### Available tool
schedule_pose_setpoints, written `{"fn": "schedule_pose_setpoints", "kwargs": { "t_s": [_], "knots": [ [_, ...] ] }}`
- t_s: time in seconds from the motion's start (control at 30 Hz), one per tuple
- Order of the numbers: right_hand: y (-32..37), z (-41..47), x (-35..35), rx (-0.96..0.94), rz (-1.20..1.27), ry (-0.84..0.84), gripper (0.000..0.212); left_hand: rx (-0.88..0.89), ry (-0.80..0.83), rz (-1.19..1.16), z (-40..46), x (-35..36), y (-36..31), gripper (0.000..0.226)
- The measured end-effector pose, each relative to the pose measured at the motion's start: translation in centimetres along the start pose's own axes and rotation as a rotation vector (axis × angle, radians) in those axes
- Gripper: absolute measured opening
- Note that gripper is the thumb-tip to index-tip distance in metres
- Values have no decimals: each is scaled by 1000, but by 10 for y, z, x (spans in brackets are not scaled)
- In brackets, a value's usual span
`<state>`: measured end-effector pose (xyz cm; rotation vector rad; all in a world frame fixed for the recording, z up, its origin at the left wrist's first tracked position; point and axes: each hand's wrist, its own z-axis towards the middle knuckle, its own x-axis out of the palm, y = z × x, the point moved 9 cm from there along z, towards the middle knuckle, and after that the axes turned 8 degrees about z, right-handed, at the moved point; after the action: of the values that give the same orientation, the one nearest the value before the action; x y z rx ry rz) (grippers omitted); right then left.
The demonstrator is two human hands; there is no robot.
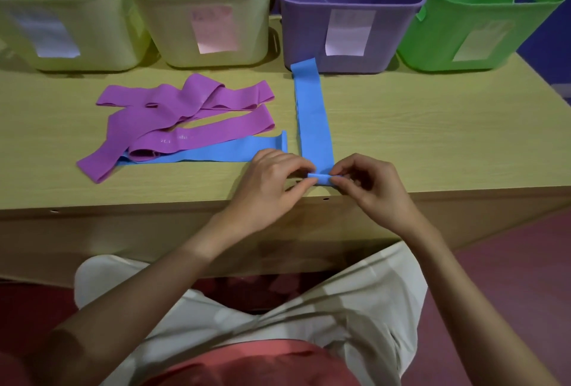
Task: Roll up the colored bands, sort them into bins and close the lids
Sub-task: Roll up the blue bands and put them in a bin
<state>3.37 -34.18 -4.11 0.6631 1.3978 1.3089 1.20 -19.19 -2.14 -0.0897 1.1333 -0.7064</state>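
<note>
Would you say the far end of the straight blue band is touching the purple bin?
Touching. The head view shows the blue band running up the table and its far end curling up against the purple bin's front wall, with no gap.

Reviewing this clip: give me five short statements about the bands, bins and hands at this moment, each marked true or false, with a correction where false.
1. Both hands pinch the near end of the straight blue band. True: the left hand and right hand hold its small roll.
2. The purple bands are already rolled. False: they lie flat in a loose pile.
3. The straight blue band's far end reaches the purple bin. True.
4. All four bins have lids on. False: all are open on top.
5. A second blue band lies partly under the purple pile. True.
</note>
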Motion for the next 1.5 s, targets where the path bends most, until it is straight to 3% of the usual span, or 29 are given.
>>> {"fn": "schedule_pose_setpoints", "kwargs": {
  "t_s": [0.3,0.6,1.0,1.3,1.5],
  "knots": [
    [-1,-2,-1,-19,-41,-97,8,-24,-50,4,-4,-3,-3,22],
    [5,-6,0,-138,-135,-155,5,112,-108,201,-12,-3,-16,14],
    [26,-19,8,-427,-466,-154,6,236,-59,304,-16,-2,-25,18],
    [23,-12,13,-405,-528,-71,13,246,-4,299,-14,3,-25,17],
    [16,-8,14,-293,-455,-82,7,100,40,165,-4,2,-18,13]
  ]
}}
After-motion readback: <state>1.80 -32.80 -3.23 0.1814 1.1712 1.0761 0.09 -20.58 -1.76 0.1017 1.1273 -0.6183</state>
